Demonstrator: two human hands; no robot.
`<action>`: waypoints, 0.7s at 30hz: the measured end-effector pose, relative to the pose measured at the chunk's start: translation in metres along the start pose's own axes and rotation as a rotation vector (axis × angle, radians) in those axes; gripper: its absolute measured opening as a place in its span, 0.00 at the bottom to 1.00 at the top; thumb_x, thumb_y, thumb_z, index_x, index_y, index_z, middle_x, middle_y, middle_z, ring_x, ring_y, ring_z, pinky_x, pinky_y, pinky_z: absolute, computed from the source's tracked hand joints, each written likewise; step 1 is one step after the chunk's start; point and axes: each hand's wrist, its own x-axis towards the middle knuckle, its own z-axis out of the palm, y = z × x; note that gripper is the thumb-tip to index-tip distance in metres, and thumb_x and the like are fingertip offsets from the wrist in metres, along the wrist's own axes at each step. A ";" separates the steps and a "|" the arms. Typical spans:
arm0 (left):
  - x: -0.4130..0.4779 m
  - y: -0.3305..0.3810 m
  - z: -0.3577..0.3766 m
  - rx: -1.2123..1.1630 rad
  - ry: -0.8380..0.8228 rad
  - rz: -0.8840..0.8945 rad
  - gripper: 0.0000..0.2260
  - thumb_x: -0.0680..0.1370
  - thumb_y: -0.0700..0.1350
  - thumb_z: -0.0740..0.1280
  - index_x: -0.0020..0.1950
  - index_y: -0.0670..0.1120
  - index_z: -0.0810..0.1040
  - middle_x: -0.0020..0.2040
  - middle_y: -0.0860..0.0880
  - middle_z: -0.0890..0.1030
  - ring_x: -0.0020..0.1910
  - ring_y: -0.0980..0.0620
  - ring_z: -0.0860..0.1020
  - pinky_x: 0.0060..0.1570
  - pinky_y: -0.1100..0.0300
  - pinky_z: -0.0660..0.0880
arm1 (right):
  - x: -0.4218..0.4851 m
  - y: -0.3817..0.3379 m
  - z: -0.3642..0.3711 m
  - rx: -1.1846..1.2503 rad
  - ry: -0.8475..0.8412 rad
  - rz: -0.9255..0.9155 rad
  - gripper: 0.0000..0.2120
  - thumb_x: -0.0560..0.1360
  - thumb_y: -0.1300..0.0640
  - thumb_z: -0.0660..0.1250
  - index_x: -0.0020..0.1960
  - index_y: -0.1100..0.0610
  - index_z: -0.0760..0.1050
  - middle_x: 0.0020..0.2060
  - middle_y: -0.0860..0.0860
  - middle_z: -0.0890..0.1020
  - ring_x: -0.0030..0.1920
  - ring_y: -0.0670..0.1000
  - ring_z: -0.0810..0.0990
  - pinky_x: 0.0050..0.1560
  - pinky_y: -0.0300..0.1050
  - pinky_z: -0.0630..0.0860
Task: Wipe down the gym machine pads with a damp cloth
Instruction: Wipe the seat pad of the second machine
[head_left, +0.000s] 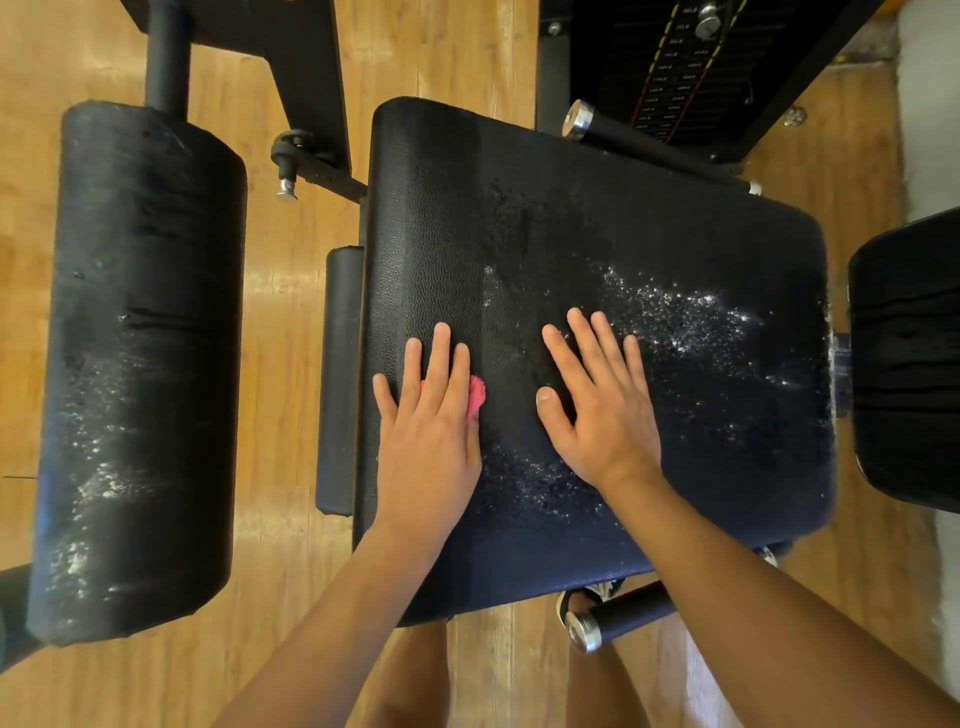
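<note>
A black seat pad (597, 218) fills the middle of the head view, wet and speckled with white droplets toward its right and near side. My left hand (428, 415) lies flat on the pad's left part with straight fingers, pressing a pink cloth (477, 397) beneath it; only a small edge of the cloth shows by the fingers. Flat on the pad to the right of it rests my right hand (597, 405), fingers spread, holding nothing.
A black roller pad (140, 338) with white specks stands at the left. A second pad (914, 364) sits at the right edge. Handles (618, 618) (623, 130) flank the seat, a small pad (340, 379) sits left of it, and the weight stack (680, 67) rises behind over wooden floor.
</note>
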 end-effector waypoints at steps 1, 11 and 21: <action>0.004 0.001 -0.001 -0.012 0.010 -0.001 0.25 0.86 0.49 0.53 0.83 0.45 0.58 0.84 0.48 0.51 0.83 0.45 0.46 0.77 0.40 0.42 | 0.000 0.000 0.000 -0.002 -0.001 0.001 0.28 0.83 0.45 0.54 0.82 0.49 0.58 0.83 0.51 0.55 0.83 0.52 0.48 0.82 0.61 0.48; 0.013 -0.001 -0.002 0.056 -0.005 0.056 0.25 0.86 0.48 0.55 0.83 0.44 0.58 0.84 0.46 0.53 0.83 0.41 0.48 0.77 0.42 0.43 | -0.001 0.000 0.001 -0.013 -0.007 0.007 0.28 0.84 0.45 0.53 0.83 0.49 0.57 0.83 0.51 0.55 0.83 0.51 0.47 0.82 0.60 0.46; -0.019 0.005 0.009 0.063 -0.010 0.003 0.27 0.84 0.43 0.61 0.83 0.43 0.57 0.85 0.47 0.49 0.83 0.42 0.44 0.77 0.40 0.44 | -0.001 0.000 0.002 -0.003 0.019 -0.004 0.28 0.83 0.45 0.54 0.82 0.50 0.58 0.83 0.52 0.56 0.83 0.52 0.49 0.82 0.60 0.47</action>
